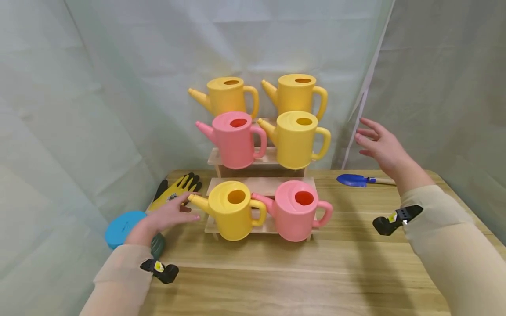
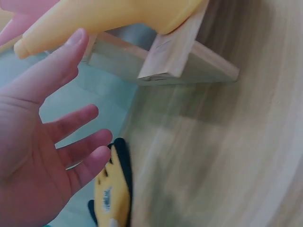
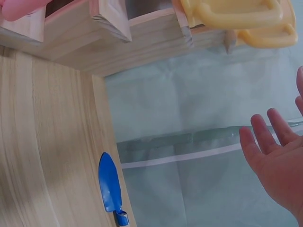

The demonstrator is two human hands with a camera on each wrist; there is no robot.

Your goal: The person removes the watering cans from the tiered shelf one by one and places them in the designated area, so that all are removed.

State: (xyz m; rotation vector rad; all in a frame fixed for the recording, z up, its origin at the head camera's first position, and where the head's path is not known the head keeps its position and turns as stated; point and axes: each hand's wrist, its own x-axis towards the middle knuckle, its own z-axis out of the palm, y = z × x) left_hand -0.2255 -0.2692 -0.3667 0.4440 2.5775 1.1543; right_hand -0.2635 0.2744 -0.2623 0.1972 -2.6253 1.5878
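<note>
My left hand (image 1: 171,216) is held with fingers spread beside the spout of the front yellow watering can (image 1: 233,219), holding nothing. In the left wrist view its thumb overlaps that yellow spout (image 2: 94,23). My right hand (image 1: 381,147) is raised in the air to the right of the shelf, fingers loosely extended and nothing in them. A pink watering can (image 1: 292,219) stands at front right. On the middle step are a pink can (image 1: 236,147) and a yellow can (image 1: 294,147). Two yellow cans (image 1: 227,98) (image 1: 295,98) stand on top.
The cans stand on a stepped wooden shelf (image 1: 262,186) on the wooden table (image 1: 276,281). A blue trowel (image 1: 353,180) lies at back right. Yellow and black gloves (image 1: 171,195), a blue round object (image 1: 120,228) and a dark green item (image 1: 159,245) are at left. Pale curtains hang behind.
</note>
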